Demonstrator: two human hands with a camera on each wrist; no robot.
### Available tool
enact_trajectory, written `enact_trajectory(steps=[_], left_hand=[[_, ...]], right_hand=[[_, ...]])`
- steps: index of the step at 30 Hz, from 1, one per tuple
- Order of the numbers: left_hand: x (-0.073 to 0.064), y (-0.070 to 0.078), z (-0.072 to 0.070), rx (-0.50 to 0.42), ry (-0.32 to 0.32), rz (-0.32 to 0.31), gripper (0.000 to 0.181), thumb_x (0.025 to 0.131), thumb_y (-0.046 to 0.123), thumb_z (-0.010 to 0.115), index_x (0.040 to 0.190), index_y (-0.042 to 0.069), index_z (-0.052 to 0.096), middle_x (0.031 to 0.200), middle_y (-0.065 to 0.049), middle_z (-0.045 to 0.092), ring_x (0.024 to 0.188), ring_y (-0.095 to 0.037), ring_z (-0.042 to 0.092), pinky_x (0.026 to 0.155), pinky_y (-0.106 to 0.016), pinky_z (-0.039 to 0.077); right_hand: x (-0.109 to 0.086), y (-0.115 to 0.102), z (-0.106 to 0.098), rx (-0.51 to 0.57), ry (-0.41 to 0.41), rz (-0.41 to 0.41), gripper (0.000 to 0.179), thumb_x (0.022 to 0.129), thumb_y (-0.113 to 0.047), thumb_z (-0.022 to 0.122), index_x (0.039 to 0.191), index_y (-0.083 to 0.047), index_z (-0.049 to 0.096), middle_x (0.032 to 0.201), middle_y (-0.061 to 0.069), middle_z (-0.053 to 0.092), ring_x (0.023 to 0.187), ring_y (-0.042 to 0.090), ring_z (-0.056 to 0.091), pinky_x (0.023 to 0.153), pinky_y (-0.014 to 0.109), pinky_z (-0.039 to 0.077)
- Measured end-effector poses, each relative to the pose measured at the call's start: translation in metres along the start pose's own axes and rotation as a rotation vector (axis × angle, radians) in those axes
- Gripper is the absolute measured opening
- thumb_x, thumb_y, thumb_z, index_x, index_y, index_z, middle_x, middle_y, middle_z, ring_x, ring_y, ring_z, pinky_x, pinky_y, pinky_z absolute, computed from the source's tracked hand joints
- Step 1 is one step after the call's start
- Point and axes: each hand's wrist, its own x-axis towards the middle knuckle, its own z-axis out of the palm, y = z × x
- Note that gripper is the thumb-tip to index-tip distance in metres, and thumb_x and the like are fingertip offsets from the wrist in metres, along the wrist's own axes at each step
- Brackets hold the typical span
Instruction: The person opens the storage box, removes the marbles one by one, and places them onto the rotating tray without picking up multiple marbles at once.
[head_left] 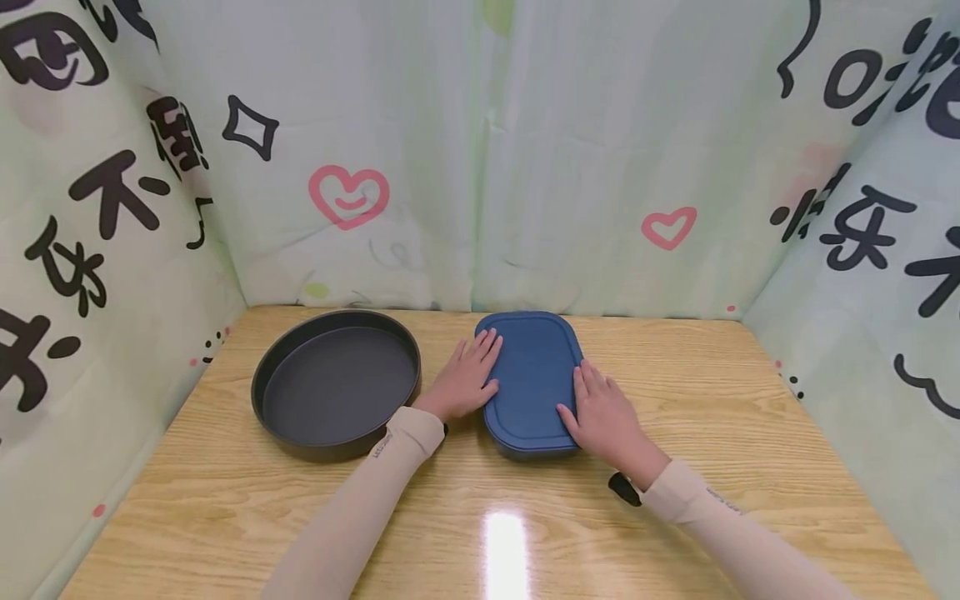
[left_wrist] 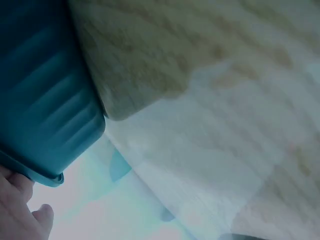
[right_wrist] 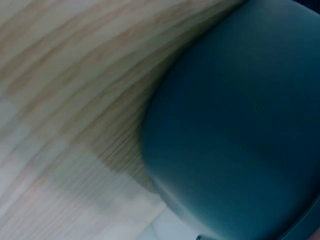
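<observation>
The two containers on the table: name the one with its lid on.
The blue rectangular box, covered by a blue top; the round dark pan is open-topped.

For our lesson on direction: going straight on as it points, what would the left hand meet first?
Most likely the blue-lidded container, whose edge the left hand appears to touch.

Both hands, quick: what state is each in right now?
Left hand: open, touching the left edge of the blue lidded container.
Right hand: open, touching the container's right edge.
</observation>
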Motion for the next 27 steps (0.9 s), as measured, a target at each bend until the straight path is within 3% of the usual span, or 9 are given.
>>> enact_trajectory(steps=[7, 13, 21, 27], left_hand=[[0.0, -0.002, -0.005, -0.01, -0.026, -0.021, 0.062, 0.099, 0.029, 0.034, 0.151, 0.007, 0.009, 0.159, -0.01, 0.005, 0.148, -0.022, 0.001, 0.119, -0.047, 0.005], [-0.006, 0.003, -0.001, -0.044, 0.023, -0.069, 0.063, 0.099, 0.032, 0.033, 0.151, 0.004, 0.009, 0.159, -0.012, 0.006, 0.148, -0.024, 0.004, 0.119, -0.044, 0.004], [-0.051, 0.025, -0.004, -0.135, 0.104, -0.161, 0.075, 0.099, 0.049, 0.034, 0.15, 0.0, 0.009, 0.158, -0.016, 0.008, 0.148, -0.027, 0.006, 0.118, -0.048, 0.009], [-0.082, 0.033, -0.005, -0.123, 0.102, -0.18, 0.095, 0.089, 0.064, 0.044, 0.149, -0.001, 0.012, 0.158, -0.018, 0.009, 0.147, -0.031, 0.008, 0.117, -0.051, 0.014]], right_hand=[[0.0, -0.009, 0.0, 0.009, -0.007, 0.034, 0.065, 0.095, -0.034, 0.048, 0.134, 0.017, 0.037, 0.143, 0.033, 0.035, 0.132, 0.043, 0.038, 0.105, 0.054, 0.034], [-0.002, -0.008, 0.002, 0.022, 0.0, 0.036, 0.066, 0.095, -0.035, 0.049, 0.135, 0.016, 0.037, 0.144, 0.032, 0.034, 0.133, 0.042, 0.037, 0.106, 0.054, 0.034], [-0.003, -0.003, 0.004, 0.036, -0.013, 0.002, 0.069, 0.095, -0.039, 0.049, 0.137, 0.014, 0.036, 0.145, 0.031, 0.034, 0.135, 0.041, 0.035, 0.107, 0.053, 0.034], [-0.001, -0.005, -0.006, -0.009, 0.038, -0.081, 0.064, 0.095, -0.036, 0.051, 0.135, 0.011, 0.041, 0.143, 0.027, 0.04, 0.134, 0.038, 0.039, 0.105, 0.051, 0.036]])
